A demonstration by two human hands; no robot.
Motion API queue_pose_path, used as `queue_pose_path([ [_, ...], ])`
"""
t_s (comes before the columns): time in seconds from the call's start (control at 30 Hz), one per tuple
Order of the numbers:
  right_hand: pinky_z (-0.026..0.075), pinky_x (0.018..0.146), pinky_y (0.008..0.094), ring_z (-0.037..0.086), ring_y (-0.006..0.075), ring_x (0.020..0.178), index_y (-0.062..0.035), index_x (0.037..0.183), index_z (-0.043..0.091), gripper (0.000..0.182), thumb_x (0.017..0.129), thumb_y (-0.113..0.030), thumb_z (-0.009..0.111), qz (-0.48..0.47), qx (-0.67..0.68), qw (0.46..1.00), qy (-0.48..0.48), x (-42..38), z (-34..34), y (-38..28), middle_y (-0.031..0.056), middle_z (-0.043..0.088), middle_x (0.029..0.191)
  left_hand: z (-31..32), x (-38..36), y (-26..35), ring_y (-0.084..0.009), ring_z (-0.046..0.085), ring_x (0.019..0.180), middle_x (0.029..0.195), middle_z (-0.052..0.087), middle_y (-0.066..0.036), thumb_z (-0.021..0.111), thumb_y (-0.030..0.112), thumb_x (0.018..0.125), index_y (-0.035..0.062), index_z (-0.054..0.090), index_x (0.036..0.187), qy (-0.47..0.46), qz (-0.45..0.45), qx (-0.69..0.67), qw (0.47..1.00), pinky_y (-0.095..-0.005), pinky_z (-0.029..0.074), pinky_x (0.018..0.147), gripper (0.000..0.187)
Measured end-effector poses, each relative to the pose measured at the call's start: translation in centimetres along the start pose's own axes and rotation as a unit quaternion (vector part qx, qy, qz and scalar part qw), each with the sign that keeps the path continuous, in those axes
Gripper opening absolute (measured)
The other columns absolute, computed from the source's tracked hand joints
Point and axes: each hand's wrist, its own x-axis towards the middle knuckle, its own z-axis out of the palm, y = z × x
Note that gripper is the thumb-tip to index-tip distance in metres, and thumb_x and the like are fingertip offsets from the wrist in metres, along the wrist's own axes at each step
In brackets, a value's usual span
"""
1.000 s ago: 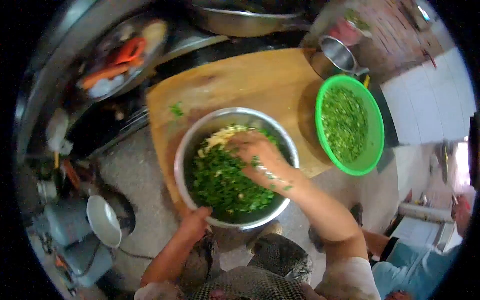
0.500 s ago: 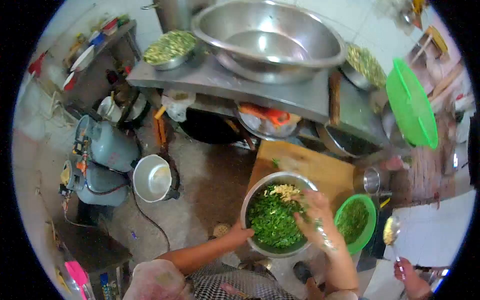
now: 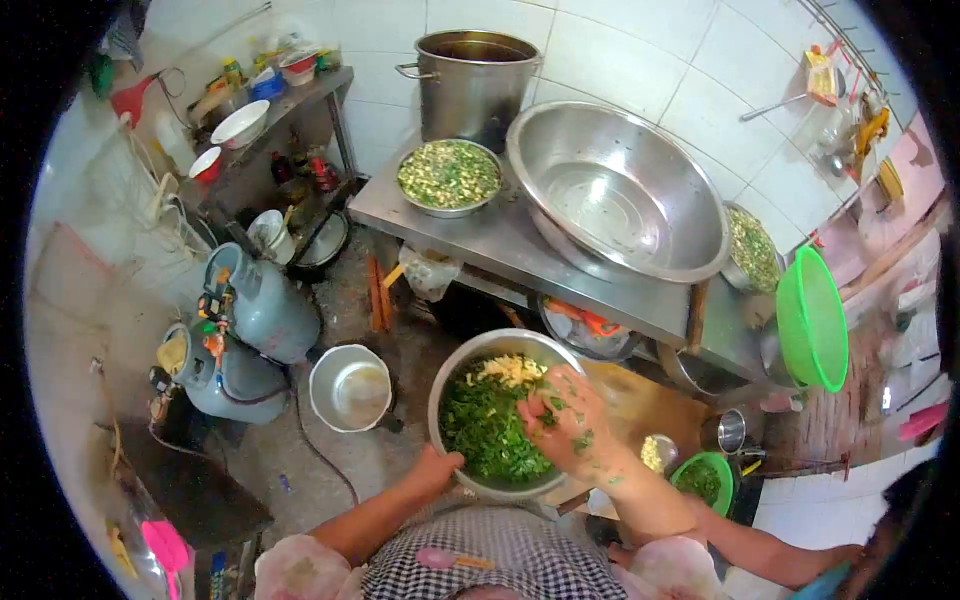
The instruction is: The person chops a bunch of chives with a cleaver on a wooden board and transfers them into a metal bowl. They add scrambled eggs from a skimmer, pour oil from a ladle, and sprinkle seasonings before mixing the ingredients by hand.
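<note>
A steel mixing bowl (image 3: 448,385) in front of me holds chopped greens (image 3: 490,430) and a pale yellow heap that looks like minced garlic (image 3: 512,370). My left hand (image 3: 436,472) grips the bowl's near left rim, thumb over the edge. Inside the bowl at the right, my right hand (image 3: 572,425) has its fingers curled into the greens; leaf bits cling to its back. The fingertips are partly hidden. Just right of my right wrist, a spoon with pale yellow bits (image 3: 655,455) is held out by another person's arm (image 3: 770,550).
A green basket (image 3: 722,478) of chopped herbs sits at the right. A steel counter (image 3: 400,215) carries a large basin (image 3: 620,190), a tall pot (image 3: 470,100) and a filled bowl (image 3: 448,178). Gas cylinders (image 3: 265,310) and a white bucket (image 3: 350,388) stand on the floor at left.
The view has swung right, and the bowl appears further left. My right hand has gone from raised, loose fingers to curled among the greens. The other person's spoon has come in beside my wrist.
</note>
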Motion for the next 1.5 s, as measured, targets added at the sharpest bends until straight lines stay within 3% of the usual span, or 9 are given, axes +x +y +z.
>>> queue_pose_path([
  [0.2, 0.031, 0.095, 0.0515, 0.037, 0.033, 0.121, -0.0127, 0.11, 0.058, 0.034, 0.077, -0.021, 0.062, -0.065, -0.131, 0.976, -0.162, 4.4, 5.4, 1.0, 0.0109, 0.048, 0.123, -2.8, -0.5, 4.4, -0.0211, 0.055, 0.087, 0.099, 0.057, -0.008, 0.054, 0.004, 0.068, 0.002, 0.046, 0.114, 0.043, 0.052, -0.122, 0.99, -0.0328, 0.046, 0.071, 0.046],
  [0.4, 0.048, 0.079, 0.0312, 0.06, 0.0277, 0.091, -0.0041, 0.111, 0.056, 0.029, 0.084, -0.015, 0.058, 0.168, 0.199, 0.965, 0.015, 12.1, 4.4, 7.3, 0.0105, 0.063, 0.097, -7.7, 1.1, 7.0, -0.0236, 0.055, 0.09, 0.099, 0.055, -0.009, 0.053, 0.003, 0.069, 0.0042, 0.046, 0.113, 0.129, 0.017, -0.182, 0.975, -0.0382, 0.047, 0.073, 0.044],
  [0.67, 0.045, 0.052, 0.0247, 0.054, 0.0115, 0.064, -0.0031, 0.094, 0.056, 0.013, 0.089, -0.014, 0.053, 0.47, 0.536, 0.677, 0.182, 21.6, 11.6, 26.1, 0.0048, 0.059, 0.08, -14.7, 5.0, 12.0, -0.023, 0.053, 0.08, 0.09, 0.05, -0.007, 0.055, 0.004, 0.071, 0.0073, 0.043, 0.104, 0.282, 0.023, -0.227, 0.932, -0.042, 0.048, 0.071, 0.036],
  [0.93, 0.039, 0.041, 0.024, 0.046, 0.0098, 0.053, -0.0093, 0.085, 0.049, 0.003, 0.086, -0.01, 0.051, 0.502, 0.463, 0.685, 0.254, 25.9, 14.5, 30.7, 0.0012, 0.049, 0.067, -20.6, 9.2, 14.7, -0.0244, 0.053, 0.091, 0.095, 0.049, -0.008, 0.052, 0.003, 0.072, 0.0074, 0.04, 0.109, 0.287, 0.026, -0.24, 0.927, -0.0423, 0.049, 0.077, 0.04],
  [1.0, 0.039, 0.041, 0.0235, 0.047, 0.0096, 0.054, -0.0072, 0.085, 0.049, 0.003, 0.085, -0.008, 0.051, 0.544, 0.52, 0.596, 0.28, 26.6, 14.7, 28.9, 0.0032, 0.053, 0.068, -20.4, 9.8, 16.7, -0.0248, 0.054, 0.09, 0.096, 0.048, -0.008, 0.05, 0.001, 0.072, 0.0067, 0.039, 0.11, 0.318, -0.016, -0.211, 0.924, -0.042, 0.05, 0.076, 0.04],
  [1.23, 0.045, 0.047, 0.0317, 0.055, 0.0193, 0.053, -0.0056, 0.079, 0.056, 0.009, 0.085, -0.009, 0.05, 0.472, 0.559, 0.666, 0.144, 27.6, 16.2, 26.9, 0.0091, 0.06, 0.066, -18.1, 11.4, 20.7, -0.0233, 0.049, 0.083, 0.091, 0.043, -0.008, 0.049, 0.002, 0.077, 0.0023, 0.041, 0.102, 0.254, -0.064, -0.116, 0.958, -0.0399, 0.044, 0.082, 0.026],
  [1.33, 0.048, 0.055, 0.0374, 0.059, 0.0278, 0.062, -0.0027, 0.074, 0.058, 0.012, 0.082, -0.008, 0.052, 0.283, 0.125, 0.934, 0.18, 26.3, 16.2, 29.3, 0.0145, 0.061, 0.071, -20.9, 12.0, 20.8, -0.0225, 0.049, 0.082, 0.088, 0.043, -0.008, 0.052, 0.003, 0.076, 0.0033, 0.04, 0.102, 0.243, -0.205, -0.04, 0.947, -0.0392, 0.043, 0.083, 0.029],
  [1.43, 0.048, 0.067, 0.0417, 0.06, 0.0329, 0.08, -0.0035, 0.08, 0.061, 0.018, 0.08, -0.018, 0.052, 0.314, -0.089, 0.927, 0.187, 27.0, 13.4, 32.1, 0.0145, 0.062, 0.084, -19.2, 11.3, 23.2, -0.0185, 0.045, 0.075, 0.083, 0.041, -0.005, 0.054, 0.006, 0.075, 0.0051, 0.038, 0.103, 0.258, -0.193, -0.051, 0.945, -0.0362, 0.042, 0.073, 0.032],
  [1.5, 0.046, 0.075, 0.0421, 0.058, 0.0325, 0.088, -0.0061, 0.092, 0.06, 0.025, 0.083, -0.026, 0.047, 0.375, -0.184, 0.907, 0.046, 27.7, 13.7, 36.8, 0.0131, 0.062, 0.092, -19.3, 11.2, 23.1, -0.0178, 0.045, 0.075, 0.081, 0.041, -0.005, 0.055, 0.007, 0.075, 0.0053, 0.038, 0.105, 0.252, -0.19, -0.047, 0.948, -0.0356, 0.041, 0.069, 0.034],
])
